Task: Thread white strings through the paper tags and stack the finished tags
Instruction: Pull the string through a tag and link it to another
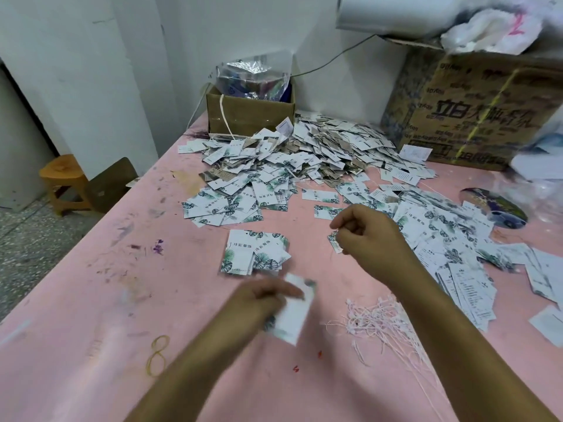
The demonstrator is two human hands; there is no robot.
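Left fingers (288, 290): clamped on tag (297, 318), which is blurred, white, leaf print at corner.
Right fingers (347, 223): curled together; second tag (334, 243) just below, I can't tell if held.
Strings (374, 318): loose white bundle right of held tag.
Stack (256, 254): just beyond held tag.

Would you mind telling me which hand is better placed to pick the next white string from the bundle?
The right hand: the string bundle lies on its side and nearer to it, while the left hand is busy gripping a tag.
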